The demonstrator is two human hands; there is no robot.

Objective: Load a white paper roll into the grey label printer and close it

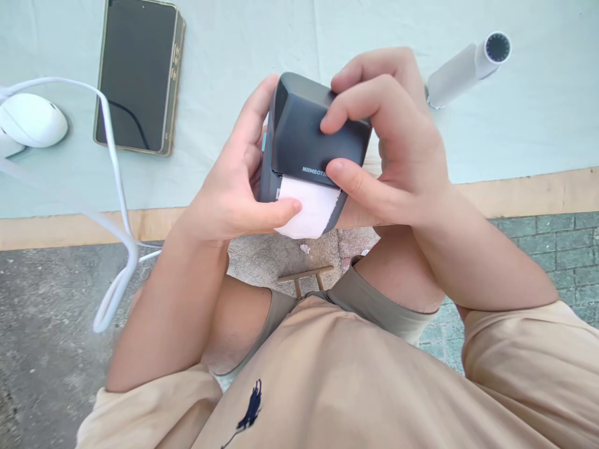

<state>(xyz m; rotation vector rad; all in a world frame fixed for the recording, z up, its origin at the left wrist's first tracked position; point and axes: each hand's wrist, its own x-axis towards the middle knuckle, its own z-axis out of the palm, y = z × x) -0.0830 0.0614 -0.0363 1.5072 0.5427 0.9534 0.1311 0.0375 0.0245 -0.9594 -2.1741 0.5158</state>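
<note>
A dark label printer (304, 134) marked NIIMBOT is held up over the table's near edge. White label paper (309, 209) sticks out of its front, its loose end toward me. My left hand (238, 168) grips the printer's left side, with the thumb lying on the paper. My right hand (393, 137) is on the printer's right part, fingertips on the dark cover and thumb by the lettering. The printer's underside is hidden.
On the table (262, 37) lie a phone-like device (138, 75) in a case and a white mouse-shaped thing (35, 120). A white cable (115, 162) loops over the left edge. A white cylinder (456, 75) lies at the right. Below is a wooden stool (304, 274).
</note>
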